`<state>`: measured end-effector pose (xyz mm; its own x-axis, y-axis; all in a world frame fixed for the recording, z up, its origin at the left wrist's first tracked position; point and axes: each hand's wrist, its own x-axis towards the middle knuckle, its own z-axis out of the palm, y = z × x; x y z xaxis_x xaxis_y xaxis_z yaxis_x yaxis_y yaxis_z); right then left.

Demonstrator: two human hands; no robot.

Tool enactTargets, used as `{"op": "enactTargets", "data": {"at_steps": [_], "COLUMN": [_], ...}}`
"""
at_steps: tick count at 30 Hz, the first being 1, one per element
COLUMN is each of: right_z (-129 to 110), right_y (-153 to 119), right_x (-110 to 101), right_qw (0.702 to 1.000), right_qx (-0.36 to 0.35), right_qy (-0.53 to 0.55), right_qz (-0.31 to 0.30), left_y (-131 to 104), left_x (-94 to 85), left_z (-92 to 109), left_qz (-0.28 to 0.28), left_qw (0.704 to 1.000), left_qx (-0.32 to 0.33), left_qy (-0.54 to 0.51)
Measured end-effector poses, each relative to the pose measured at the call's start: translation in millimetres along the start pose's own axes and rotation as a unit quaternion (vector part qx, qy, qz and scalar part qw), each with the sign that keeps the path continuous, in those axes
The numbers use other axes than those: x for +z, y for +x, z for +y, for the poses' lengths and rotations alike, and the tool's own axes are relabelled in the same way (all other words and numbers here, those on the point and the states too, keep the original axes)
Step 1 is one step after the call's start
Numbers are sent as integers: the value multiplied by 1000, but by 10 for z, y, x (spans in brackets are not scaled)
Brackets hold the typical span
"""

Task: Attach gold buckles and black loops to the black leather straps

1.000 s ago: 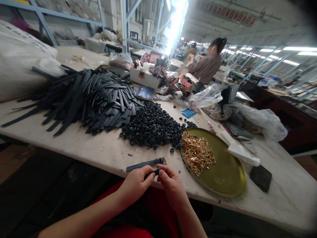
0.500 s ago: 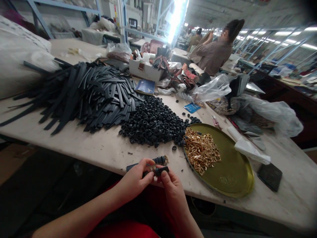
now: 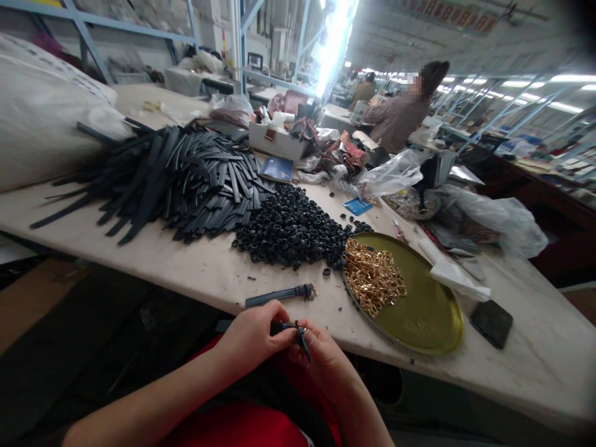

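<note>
At the table's front edge, my left hand [image 3: 261, 329] is closed on a dark leather strap [image 3: 278, 328], whose tail sticks out behind the wrist. My right hand [image 3: 318, 351] pinches the same strap at its buckle end, where a small gold buckle [image 3: 298, 325] shows and a dark strap end points down. The fingers partly cover the buckle. Just beyond my hands lies another strap [image 3: 275, 296] with a gold buckle at its right end. Behind it is a heap of small dark loops [image 3: 293, 226]. Gold buckles [image 3: 372, 276] are piled on a round gold-coloured tray [image 3: 431, 310].
A large pile of dark straps [image 3: 195, 180] spreads at the left beside a white sack [image 3: 46, 118]. A dark flat object [image 3: 492, 323] lies right of the tray. Plastic bags [image 3: 498, 217], a box [image 3: 274, 141] and scraps stand farther back. A person [image 3: 395, 118] works beyond the table.
The strap end in my right hand has turned from lying sideways to pointing down, and my hands have come slightly lower. The view has shifted, and the strap on the table shows more fully.
</note>
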<state>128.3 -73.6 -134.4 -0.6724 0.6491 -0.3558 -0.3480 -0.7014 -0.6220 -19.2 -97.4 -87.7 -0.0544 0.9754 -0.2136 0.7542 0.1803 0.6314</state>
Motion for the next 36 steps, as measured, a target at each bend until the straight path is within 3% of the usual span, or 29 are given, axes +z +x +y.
{"op": "enactTargets", "data": {"at_steps": [4,7,11,15,20,25,28,32,36], "right_z": [11,39,69,85,95,52,9,-20,-64], "right_y": [-120,-149,-85,-1,66,144,193,235,217], "right_x": [86,112,63,-45,-202,-265,-274,-301,-319], "right_qw": [1000,999,986,924,861,777,752,753,832], "right_qx": [10,-34,-130,-233,-214,-241,-257,-251,-169], "right_qy": [-5,8,-61,-235,-448,-564,-593,-590,-518], "right_qz": [-9,-5,88,190,113,140,129,149,106], "left_y": [-92,-146,-171,-113,20,167,262,376,429], "left_x": [-9,-41,-72,-68,-9,15,-3,11,44], "left_z": [27,55,59,19,-66,-115,-112,-123,-157], "left_qz": [-11,-61,-119,-148,-182,-201,-206,-217,-236], "left_qw": [1000,989,945,920,906,912,911,894,874], "left_qx": [4,-6,-40,-61,-70,-93,-107,-144,-162], "left_qy": [-29,-136,-303,-359,-375,-346,-341,-363,-394]}}
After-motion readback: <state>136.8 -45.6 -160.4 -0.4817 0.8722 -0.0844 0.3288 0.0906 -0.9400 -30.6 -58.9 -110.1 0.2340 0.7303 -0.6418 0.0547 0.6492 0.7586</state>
